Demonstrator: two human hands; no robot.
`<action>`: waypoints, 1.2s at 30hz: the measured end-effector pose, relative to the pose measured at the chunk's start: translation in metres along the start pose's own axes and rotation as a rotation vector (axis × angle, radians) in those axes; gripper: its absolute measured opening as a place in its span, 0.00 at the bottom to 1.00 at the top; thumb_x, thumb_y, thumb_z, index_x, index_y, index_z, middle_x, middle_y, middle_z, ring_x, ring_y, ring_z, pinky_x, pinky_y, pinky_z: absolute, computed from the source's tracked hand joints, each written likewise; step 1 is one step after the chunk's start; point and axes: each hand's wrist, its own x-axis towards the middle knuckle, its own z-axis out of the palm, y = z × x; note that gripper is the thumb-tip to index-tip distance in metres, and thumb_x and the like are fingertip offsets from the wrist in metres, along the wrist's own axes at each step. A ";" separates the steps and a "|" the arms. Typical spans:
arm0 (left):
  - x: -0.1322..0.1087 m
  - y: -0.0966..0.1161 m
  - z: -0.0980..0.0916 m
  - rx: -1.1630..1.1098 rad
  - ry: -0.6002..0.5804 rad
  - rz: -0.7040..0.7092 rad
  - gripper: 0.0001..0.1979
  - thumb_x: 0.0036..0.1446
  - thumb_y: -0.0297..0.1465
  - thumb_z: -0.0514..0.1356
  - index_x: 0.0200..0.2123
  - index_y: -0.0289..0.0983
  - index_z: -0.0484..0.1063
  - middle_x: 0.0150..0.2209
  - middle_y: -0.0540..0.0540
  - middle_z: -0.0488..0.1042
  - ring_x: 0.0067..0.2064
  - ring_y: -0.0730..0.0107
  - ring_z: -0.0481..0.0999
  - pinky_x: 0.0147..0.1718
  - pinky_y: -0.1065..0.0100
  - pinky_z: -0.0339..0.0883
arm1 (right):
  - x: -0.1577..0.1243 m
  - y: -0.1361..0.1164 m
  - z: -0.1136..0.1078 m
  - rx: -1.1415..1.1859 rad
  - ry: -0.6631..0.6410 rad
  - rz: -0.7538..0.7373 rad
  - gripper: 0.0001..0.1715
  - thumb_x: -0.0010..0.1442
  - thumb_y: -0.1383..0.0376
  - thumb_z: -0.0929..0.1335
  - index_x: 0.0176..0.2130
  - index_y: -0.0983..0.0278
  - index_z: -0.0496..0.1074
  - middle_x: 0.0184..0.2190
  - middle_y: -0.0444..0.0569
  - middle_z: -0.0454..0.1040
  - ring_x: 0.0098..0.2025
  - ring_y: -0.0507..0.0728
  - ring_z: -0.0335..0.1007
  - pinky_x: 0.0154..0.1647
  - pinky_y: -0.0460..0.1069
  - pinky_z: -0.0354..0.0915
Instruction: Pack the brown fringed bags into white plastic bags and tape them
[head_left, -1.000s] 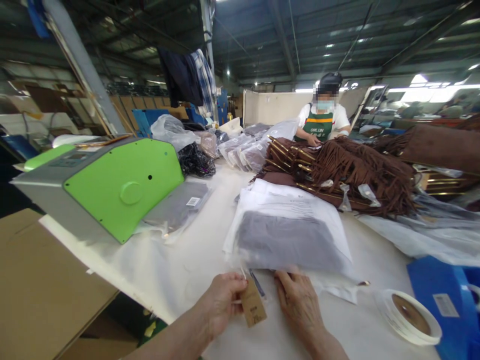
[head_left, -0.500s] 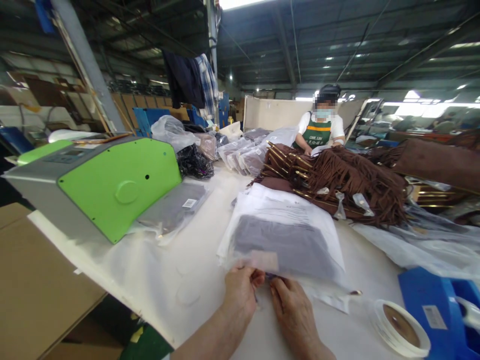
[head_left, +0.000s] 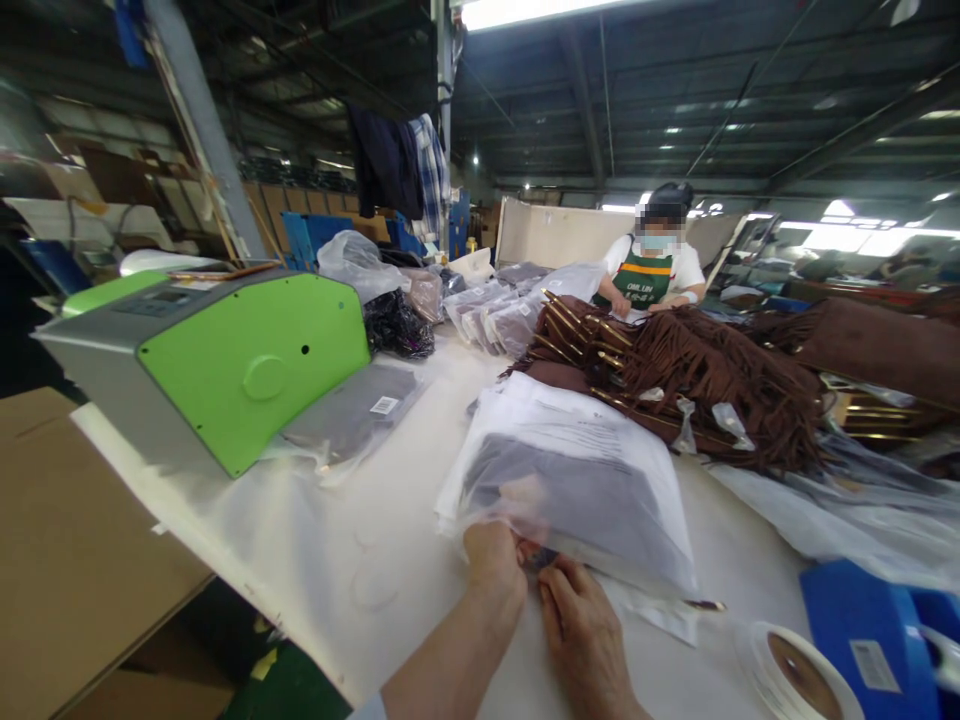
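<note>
A clear plastic bag [head_left: 637,540] with a dark grey folded item inside lies in front of me, on top of white printed bags [head_left: 525,405]. At the bag's near edge, my left hand [head_left: 496,560] is closed, its fingers partly under the clear film and blurred by it. A pinkish patch shows through the film just beyond those fingers; I cannot make out what it is. Close beside it, my right hand [head_left: 581,610] pinches the same edge between thumb and fingers. A small dark bit shows between the two hands.
A green and grey machine [head_left: 255,370] stands at the left, a bagged grey item [head_left: 352,410] beside it. Brown fringed bags [head_left: 705,380] are piled at the back right, where a co-worker [head_left: 649,270] stands. A tape roll [head_left: 806,675] and blue dispenser [head_left: 862,620] sit front right.
My left hand has moved slightly up and forward, its fingers slipping further under the film. The bag's near part has lifted and creased. The view has shifted slightly.
</note>
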 end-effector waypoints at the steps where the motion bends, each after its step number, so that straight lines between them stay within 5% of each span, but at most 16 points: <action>1: 0.000 0.000 0.005 -0.019 0.006 -0.013 0.12 0.43 0.14 0.48 0.20 0.34 0.65 0.19 0.49 0.71 0.19 0.73 0.73 0.20 0.74 0.67 | 0.000 0.000 -0.001 -0.006 0.005 -0.011 0.10 0.60 0.72 0.58 0.34 0.63 0.66 0.34 0.50 0.70 0.35 0.53 0.67 0.34 0.47 0.66; 7: 0.005 0.004 0.013 0.029 -0.034 -0.071 0.10 0.47 0.17 0.50 0.22 0.35 0.64 0.20 0.51 0.70 0.20 0.75 0.71 0.21 0.73 0.68 | -0.006 0.006 0.002 -0.066 0.070 -0.109 0.13 0.61 0.70 0.56 0.37 0.65 0.68 0.36 0.51 0.69 0.37 0.55 0.65 0.37 0.48 0.63; 12: 0.003 0.009 -0.001 0.245 -0.182 -0.133 0.09 0.46 0.18 0.49 0.22 0.32 0.67 0.17 0.49 0.70 0.16 0.75 0.69 0.14 0.76 0.60 | -0.008 0.007 0.009 -0.105 0.123 -0.107 0.17 0.63 0.71 0.53 0.40 0.67 0.68 0.37 0.54 0.69 0.39 0.57 0.63 0.39 0.51 0.60; 22: 0.008 0.017 -0.037 0.744 -0.527 -0.058 0.07 0.51 0.28 0.53 0.30 0.32 0.70 0.22 0.47 0.73 0.16 0.75 0.69 0.12 0.76 0.54 | 0.007 0.012 -0.005 -0.169 0.000 -0.120 0.15 0.63 0.70 0.56 0.37 0.63 0.69 0.31 0.49 0.71 0.33 0.55 0.63 0.35 0.49 0.56; 25: 0.011 0.023 -0.059 1.007 -0.689 0.323 0.08 0.52 0.23 0.53 0.32 0.34 0.72 0.31 0.45 0.75 0.29 0.70 0.75 0.27 0.70 0.67 | 0.008 0.015 -0.007 -0.183 0.009 -0.130 0.16 0.63 0.71 0.55 0.36 0.63 0.69 0.31 0.49 0.71 0.34 0.55 0.64 0.35 0.48 0.56; 27: 0.015 0.028 -0.072 1.323 -0.923 0.883 0.10 0.54 0.21 0.51 0.35 0.35 0.71 0.38 0.42 0.75 0.41 0.65 0.73 0.41 0.64 0.66 | 0.008 0.017 -0.007 -0.190 0.016 -0.141 0.17 0.62 0.72 0.55 0.36 0.63 0.69 0.31 0.49 0.72 0.33 0.54 0.64 0.34 0.47 0.56; 30: 0.024 0.035 -0.083 1.651 -1.157 1.616 0.10 0.57 0.22 0.50 0.39 0.33 0.69 0.40 0.40 0.73 0.43 0.61 0.71 0.41 0.61 0.66 | 0.006 0.020 -0.005 -0.194 0.012 -0.149 0.16 0.62 0.72 0.55 0.36 0.62 0.69 0.31 0.49 0.72 0.33 0.54 0.65 0.34 0.47 0.57; 33: 0.033 0.038 -0.086 1.758 -1.154 1.916 0.07 0.57 0.23 0.52 0.37 0.32 0.68 0.36 0.41 0.72 0.37 0.63 0.70 0.34 0.64 0.66 | 0.003 0.021 -0.003 -0.191 0.004 -0.131 0.15 0.61 0.72 0.56 0.37 0.62 0.69 0.29 0.48 0.71 0.32 0.54 0.65 0.33 0.46 0.56; 36: 0.040 0.038 -0.084 1.777 -1.173 1.979 0.07 0.57 0.22 0.52 0.29 0.34 0.67 0.30 0.46 0.69 0.33 0.66 0.69 0.28 0.67 0.64 | 0.002 0.019 -0.001 -0.178 0.009 -0.106 0.16 0.60 0.73 0.56 0.36 0.63 0.70 0.26 0.48 0.70 0.30 0.54 0.64 0.32 0.47 0.56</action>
